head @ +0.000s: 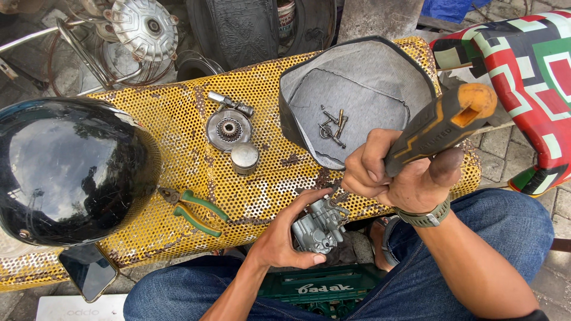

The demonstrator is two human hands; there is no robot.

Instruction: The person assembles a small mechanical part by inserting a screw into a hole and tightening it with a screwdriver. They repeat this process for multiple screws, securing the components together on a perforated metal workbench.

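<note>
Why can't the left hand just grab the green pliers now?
Probably not yet: the left hand is busy gripping the carburetor. The green pliers lie uncovered close beside it.

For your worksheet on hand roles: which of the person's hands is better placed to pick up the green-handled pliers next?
Probably the left hand: it only steadies the carburetor, nearer the pliers; the right hand grips a screwdriver.
</note>
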